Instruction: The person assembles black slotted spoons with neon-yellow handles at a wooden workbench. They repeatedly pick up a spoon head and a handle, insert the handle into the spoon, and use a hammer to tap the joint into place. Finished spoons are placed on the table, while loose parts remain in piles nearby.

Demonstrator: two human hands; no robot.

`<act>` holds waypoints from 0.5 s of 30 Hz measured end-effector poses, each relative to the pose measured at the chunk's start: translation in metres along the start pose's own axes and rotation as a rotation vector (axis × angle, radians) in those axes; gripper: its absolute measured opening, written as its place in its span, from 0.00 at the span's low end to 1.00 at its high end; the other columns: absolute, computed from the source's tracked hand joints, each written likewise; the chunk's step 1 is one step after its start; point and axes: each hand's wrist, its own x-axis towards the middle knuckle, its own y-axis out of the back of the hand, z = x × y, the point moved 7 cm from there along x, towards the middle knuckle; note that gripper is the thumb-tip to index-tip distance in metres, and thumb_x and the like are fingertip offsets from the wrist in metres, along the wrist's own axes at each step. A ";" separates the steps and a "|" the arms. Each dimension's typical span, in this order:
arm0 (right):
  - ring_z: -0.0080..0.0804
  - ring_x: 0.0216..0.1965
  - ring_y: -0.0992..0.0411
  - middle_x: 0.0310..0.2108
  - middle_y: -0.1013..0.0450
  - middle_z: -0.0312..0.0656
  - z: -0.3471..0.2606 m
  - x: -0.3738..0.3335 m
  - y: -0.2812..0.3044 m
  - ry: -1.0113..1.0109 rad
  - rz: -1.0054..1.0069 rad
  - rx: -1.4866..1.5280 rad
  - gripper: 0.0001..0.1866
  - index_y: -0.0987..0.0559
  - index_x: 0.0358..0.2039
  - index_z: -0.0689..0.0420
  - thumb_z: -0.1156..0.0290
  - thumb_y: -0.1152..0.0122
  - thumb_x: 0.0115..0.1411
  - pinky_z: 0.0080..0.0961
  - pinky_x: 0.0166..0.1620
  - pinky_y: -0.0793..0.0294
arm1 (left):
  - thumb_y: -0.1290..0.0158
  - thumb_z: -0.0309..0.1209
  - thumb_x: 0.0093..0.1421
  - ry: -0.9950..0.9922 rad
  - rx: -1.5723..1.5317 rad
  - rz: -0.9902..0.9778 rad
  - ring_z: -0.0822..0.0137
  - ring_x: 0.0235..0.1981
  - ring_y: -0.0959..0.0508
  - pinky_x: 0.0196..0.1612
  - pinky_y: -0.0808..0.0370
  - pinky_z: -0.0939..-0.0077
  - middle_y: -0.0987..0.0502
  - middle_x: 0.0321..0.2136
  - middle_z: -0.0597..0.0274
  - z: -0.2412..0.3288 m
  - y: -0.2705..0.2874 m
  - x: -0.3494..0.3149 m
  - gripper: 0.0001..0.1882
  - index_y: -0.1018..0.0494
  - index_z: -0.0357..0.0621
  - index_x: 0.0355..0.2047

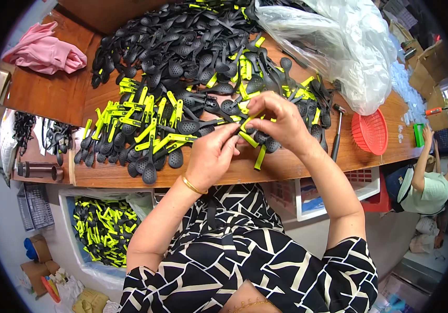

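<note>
My left hand (212, 155), with a gold bangle on its wrist, is closed on a black slotted spoon, mostly hidden by the fingers. Just right of it, my right hand (281, 124) pinches a yellow-green handle piece (245, 124) where the two hands meet. How far the two parts are joined is hidden. Near my right hand, another yellow-green handle piece (260, 158) lies on the wooden table. To the left are spoons with yellow-green handles (153, 133). Beyond my hands rises a big heap of black slotted spoons (182, 49).
A hammer (336, 136) and a red plastic basket (370, 133) lie on the right. Clear plastic sheeting (339, 47) covers the back right; pink cloth (46, 49) lies far left. A lined bin (67, 219) below holds handled spoons. Another person (430, 182) works at far right.
</note>
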 end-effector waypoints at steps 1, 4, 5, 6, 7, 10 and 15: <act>0.19 0.33 0.23 0.35 0.22 0.36 0.004 -0.003 -0.001 -0.013 0.018 0.038 0.13 0.22 0.35 0.60 0.78 0.25 0.53 0.18 0.36 0.23 | 0.48 0.23 0.68 -0.053 0.098 -0.017 0.73 0.30 0.16 0.34 0.20 0.79 0.16 0.35 0.57 0.006 0.002 0.001 0.17 0.27 0.35 0.56; 0.33 0.39 0.22 0.39 0.22 0.37 -0.005 -0.003 -0.006 0.136 -0.079 -0.170 0.12 0.17 0.40 0.53 0.73 0.27 0.54 0.29 0.40 0.23 | 0.47 0.24 0.68 -0.070 0.213 -0.094 0.70 0.34 0.14 0.36 0.19 0.76 0.16 0.39 0.54 0.005 0.004 -0.002 0.18 0.27 0.36 0.57; 0.36 0.40 0.22 0.38 0.22 0.35 -0.016 0.001 -0.007 0.251 -0.098 -0.289 0.11 0.15 0.40 0.50 0.70 0.29 0.55 0.33 0.43 0.23 | 0.50 0.27 0.71 0.042 0.093 -0.216 0.68 0.37 0.14 0.41 0.19 0.76 0.17 0.44 0.53 -0.001 0.002 -0.004 0.19 0.31 0.36 0.61; 0.34 0.43 0.24 0.37 0.22 0.31 -0.017 0.002 -0.010 0.343 -0.199 -0.443 0.12 0.15 0.40 0.43 0.68 0.31 0.54 0.34 0.47 0.27 | 0.52 0.30 0.73 0.128 -0.161 -0.281 0.68 0.38 0.15 0.43 0.20 0.77 0.18 0.46 0.52 -0.012 0.001 -0.004 0.20 0.33 0.36 0.62; 0.29 0.43 0.25 0.36 0.23 0.29 -0.023 0.004 -0.013 0.453 -0.204 -0.503 0.12 0.14 0.38 0.41 0.67 0.30 0.51 0.33 0.49 0.30 | 0.54 0.33 0.75 0.213 -0.415 -0.344 0.67 0.39 0.15 0.45 0.21 0.77 0.19 0.49 0.52 -0.019 0.002 -0.004 0.22 0.35 0.36 0.64; 0.29 0.43 0.26 0.37 0.24 0.26 -0.044 0.020 -0.020 0.569 -0.156 -0.471 0.12 0.15 0.38 0.42 0.63 0.29 0.51 0.35 0.56 0.33 | 0.52 0.38 0.74 0.414 -0.747 -0.427 0.75 0.30 0.19 0.39 0.24 0.84 0.19 0.44 0.54 -0.023 0.013 0.001 0.22 0.33 0.38 0.62; 0.29 0.48 0.25 0.39 0.22 0.29 -0.038 0.076 -0.038 0.548 -0.424 -0.282 0.09 0.14 0.39 0.45 0.63 0.30 0.57 0.38 0.60 0.34 | 0.50 0.36 0.73 0.433 -0.729 -0.230 0.76 0.26 0.21 0.32 0.26 0.85 0.20 0.33 0.60 -0.041 0.038 0.012 0.15 0.29 0.42 0.54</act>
